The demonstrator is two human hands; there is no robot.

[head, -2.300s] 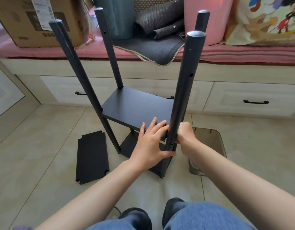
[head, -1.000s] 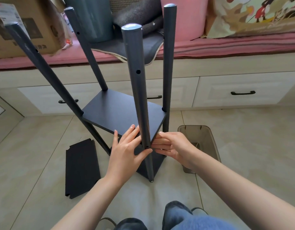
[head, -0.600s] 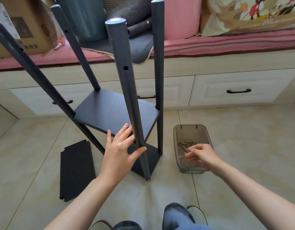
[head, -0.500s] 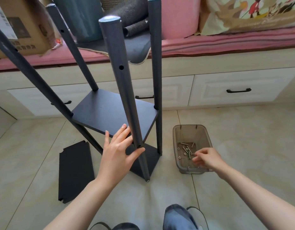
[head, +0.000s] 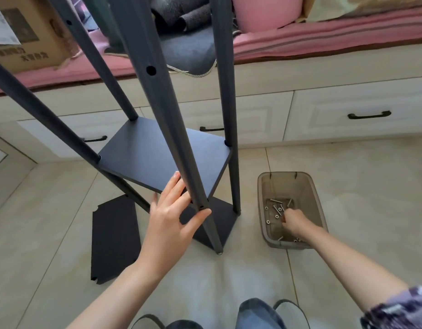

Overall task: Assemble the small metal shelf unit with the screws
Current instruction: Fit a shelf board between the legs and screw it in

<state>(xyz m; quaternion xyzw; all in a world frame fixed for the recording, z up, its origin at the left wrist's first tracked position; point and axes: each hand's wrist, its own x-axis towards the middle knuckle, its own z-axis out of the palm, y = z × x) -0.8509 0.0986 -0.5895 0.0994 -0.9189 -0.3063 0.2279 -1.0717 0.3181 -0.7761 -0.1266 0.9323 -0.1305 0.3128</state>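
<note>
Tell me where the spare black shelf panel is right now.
The flat black shelf panel lies on the tiled floor at lower left of the head view, left of the left hand and the dark metal shelf unit.

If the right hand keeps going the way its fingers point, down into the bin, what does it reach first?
Most likely the loose screws and nuts lying on the bottom of the plastic bin. The right hand is already inside it, fingertips about at the screws; whether they touch yet cannot be told.
</note>
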